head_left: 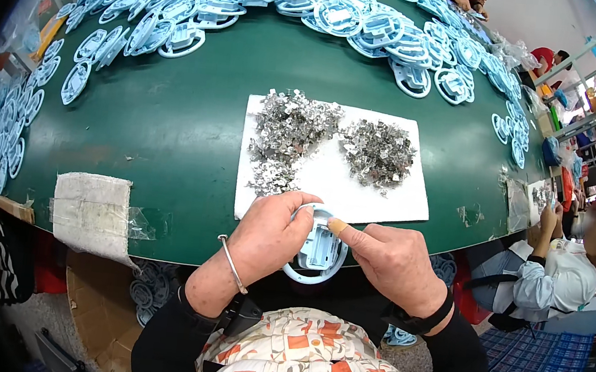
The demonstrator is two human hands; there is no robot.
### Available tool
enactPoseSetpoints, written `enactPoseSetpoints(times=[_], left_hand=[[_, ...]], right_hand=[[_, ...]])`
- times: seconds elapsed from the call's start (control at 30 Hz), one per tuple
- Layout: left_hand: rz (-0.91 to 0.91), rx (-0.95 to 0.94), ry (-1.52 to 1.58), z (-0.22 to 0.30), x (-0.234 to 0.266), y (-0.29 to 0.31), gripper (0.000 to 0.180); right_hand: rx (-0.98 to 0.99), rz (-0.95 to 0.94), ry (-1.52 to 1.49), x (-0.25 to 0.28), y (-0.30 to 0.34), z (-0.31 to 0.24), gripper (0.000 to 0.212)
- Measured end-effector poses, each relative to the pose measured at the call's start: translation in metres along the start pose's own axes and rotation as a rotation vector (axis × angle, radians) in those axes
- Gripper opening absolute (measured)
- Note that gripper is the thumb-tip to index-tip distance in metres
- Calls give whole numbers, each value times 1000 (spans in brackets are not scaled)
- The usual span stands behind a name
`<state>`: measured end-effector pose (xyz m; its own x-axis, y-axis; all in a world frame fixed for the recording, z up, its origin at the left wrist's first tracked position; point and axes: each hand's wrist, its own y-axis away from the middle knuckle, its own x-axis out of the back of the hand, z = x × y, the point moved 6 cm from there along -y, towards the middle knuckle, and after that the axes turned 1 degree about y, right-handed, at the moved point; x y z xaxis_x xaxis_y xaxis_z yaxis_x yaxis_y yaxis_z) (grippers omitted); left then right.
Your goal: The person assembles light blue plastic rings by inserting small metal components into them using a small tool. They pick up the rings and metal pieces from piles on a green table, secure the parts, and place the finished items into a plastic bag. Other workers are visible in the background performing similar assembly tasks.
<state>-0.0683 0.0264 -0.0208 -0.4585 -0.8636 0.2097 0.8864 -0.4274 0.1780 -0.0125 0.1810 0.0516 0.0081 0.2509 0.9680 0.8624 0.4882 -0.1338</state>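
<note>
A light-blue oval plastic housing (319, 250), with a ring-shaped rim and a boxy compartment, is held at the table's near edge. On its left side my left hand (270, 231) is closed, thumb and fingers gripping the rim. From the right, my right hand (393, 258) presses its thumb, wrapped in a tan covering, against the compartment's upper end, its other fingers curled in. Any small piece under that thumb is hidden. Just beyond my hands, two heaps of small shiny metal clips, a left heap (285, 137) and a right heap (378, 153), lie on a white sheet (328, 171).
Many similar blue housings (341, 13) are piled along the far and left sides of the green table (175, 108). A whitish cloth pad (92, 211) is taped at the near left edge. At the right sits another person (557, 275). Below the table stands a cardboard box (100, 310).
</note>
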Motion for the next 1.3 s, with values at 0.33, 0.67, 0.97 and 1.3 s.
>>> enactPoseSetpoints(times=[0.33,0.67,0.97,1.3], left_hand=[[39,-91,-66,4,-1,2,31],[64,-103,-128,5,-2,3,29],[-104,39,391,-1,2,12,30],[-189,-16,495,40,-4,21,38]], right_hand=[[-149,-44,-242,1,-4,0,40],[-31,-405,91,19,-39,-19,23],[-245,77,-477,31,-9,13,21],[-605,-12,-1510,8,13,18,23]])
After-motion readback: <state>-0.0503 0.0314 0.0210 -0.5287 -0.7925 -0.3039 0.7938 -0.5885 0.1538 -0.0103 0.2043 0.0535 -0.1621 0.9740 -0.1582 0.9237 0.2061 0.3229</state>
